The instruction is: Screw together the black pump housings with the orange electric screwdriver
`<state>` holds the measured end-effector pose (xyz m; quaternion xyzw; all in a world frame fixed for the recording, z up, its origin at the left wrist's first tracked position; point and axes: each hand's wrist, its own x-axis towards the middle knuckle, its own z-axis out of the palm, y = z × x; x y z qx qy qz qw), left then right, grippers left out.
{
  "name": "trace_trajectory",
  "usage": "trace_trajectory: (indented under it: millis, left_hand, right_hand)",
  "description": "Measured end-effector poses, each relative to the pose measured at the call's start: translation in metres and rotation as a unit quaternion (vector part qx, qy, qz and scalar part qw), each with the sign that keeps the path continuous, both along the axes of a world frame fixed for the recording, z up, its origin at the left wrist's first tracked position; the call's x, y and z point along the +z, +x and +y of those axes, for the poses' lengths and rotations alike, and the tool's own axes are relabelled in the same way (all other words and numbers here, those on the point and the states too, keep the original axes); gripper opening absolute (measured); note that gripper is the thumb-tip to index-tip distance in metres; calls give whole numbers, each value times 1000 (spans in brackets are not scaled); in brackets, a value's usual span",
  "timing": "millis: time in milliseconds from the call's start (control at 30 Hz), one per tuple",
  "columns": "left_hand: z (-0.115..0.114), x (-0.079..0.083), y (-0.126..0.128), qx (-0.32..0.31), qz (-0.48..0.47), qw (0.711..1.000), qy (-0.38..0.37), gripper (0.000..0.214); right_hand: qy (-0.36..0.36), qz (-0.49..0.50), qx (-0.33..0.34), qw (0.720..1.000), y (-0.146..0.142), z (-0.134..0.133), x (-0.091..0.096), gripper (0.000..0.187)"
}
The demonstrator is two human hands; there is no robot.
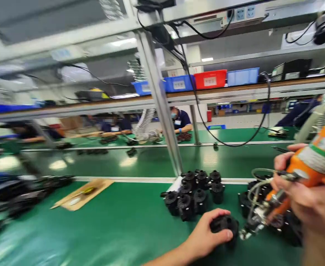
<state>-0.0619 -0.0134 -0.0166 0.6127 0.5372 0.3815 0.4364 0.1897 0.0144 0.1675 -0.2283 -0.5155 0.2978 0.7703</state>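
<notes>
My left hand (206, 236) is closed around a black cylindrical plastic part (227, 227) on the green bench top, thumb in front and fingers behind. In my right hand (303, 195) is an orange power screwdriver (314, 162), held tilted with its metal tip pointing down and left. That tip is just right of the black part; whether they touch I cannot tell. A cluster of similar black parts (186, 199) stands upright beyond my left hand. More black parts (245, 203) stand behind and beneath the screwdriver, partly hidden by it and my right hand.
A brown cardboard sheet (83, 194) with small items lies left on the green bench (123, 229). Blurred dark parts (29, 195) are piled at far left. A metal post (162, 103) rises ahead, and a black cable (198, 111) hangs down. Co-workers (181, 120) sit beyond.
</notes>
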Motion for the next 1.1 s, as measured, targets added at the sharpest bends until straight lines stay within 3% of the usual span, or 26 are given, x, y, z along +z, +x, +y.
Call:
trace_trajectory:
  millis: [133,300,667,1100]
  left_hand:
    - [19,-12,4,10,-33,999,11,65]
    - [19,-20,2,22,-32,999,16,66]
    - [17,-2,12,14,-89,996,-20,63]
    - [18,-2,12,2,-67,998,-18,56]
  right_hand:
    - [-12,13,5,1000,-19,16,2,52]
    - [2,4,4,1000,-33,26,0,55]
    - [-5,-2,-17,1000,-28,21,-1,54]
    - [13,-3,-16,1000,-29,23,-2,53]
